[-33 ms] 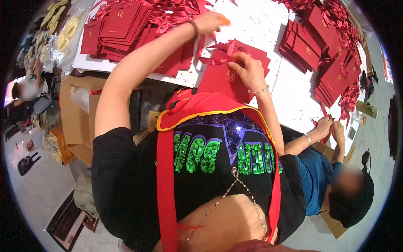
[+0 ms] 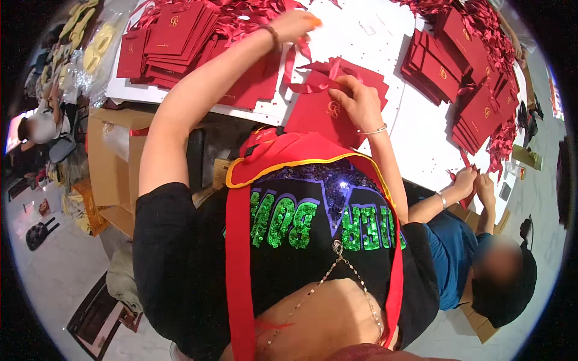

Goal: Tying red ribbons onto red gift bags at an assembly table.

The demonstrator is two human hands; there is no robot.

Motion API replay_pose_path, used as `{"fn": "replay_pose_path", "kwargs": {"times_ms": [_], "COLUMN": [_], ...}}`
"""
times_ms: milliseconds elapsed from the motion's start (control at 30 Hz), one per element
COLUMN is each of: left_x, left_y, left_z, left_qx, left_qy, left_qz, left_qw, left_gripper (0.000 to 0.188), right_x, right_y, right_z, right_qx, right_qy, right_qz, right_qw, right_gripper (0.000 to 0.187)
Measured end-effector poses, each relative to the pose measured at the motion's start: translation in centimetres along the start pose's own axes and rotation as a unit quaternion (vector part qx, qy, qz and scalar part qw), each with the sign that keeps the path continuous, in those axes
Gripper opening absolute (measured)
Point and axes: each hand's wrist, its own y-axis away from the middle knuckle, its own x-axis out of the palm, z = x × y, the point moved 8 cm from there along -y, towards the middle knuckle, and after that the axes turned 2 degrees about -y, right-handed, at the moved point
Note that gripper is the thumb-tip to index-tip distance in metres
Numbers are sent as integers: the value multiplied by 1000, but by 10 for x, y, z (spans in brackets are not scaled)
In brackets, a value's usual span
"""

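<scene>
On the white table in front of me lies a dark red gift bag [image 2: 322,114] with a gold emblem, on top of others like it. A shiny red ribbon [image 2: 310,88] runs in loops across its upper part. My right hand [image 2: 360,102] is bent over the bag, thumb and fingers pinching the ribbon near the top edge. Farther off and to the left, my left hand [image 2: 292,27] is closed, with a length of ribbon running down from its fingers. Something small and orange shows at its fingertips, too blurred to name.
Stacked red bags with ribbons [image 2: 174,42] stand left, and more bags [image 2: 430,66] lie right. At the right edge a co-worker's hands [image 2: 469,186] handle a ribbon. An opened cardboard box [image 2: 111,150] is below the table at left. Tiny red bits dot the table [image 2: 415,138].
My left hand has moved slightly up and left, and the ribbon below it shows a bit more. My right hand stays nearly in place at the bag.
</scene>
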Motion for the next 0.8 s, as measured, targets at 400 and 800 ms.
{"fn": "replay_pose_path", "kwargs": {"times_ms": [400,800], "left_x": [8,-8], "left_y": [11,44], "left_z": [40,28], "left_qx": [42,75], "left_qy": [-568,327], "left_qz": [-111,33], "left_qw": [814,941], "left_gripper": [23,13], "right_x": [15,13], "right_y": [-4,-4], "right_z": [-3,-12], "right_qx": [-24,-33], "right_qy": [52,31], "right_qz": [-7,-18], "right_qw": [998,999], "right_gripper": [26,27]}}
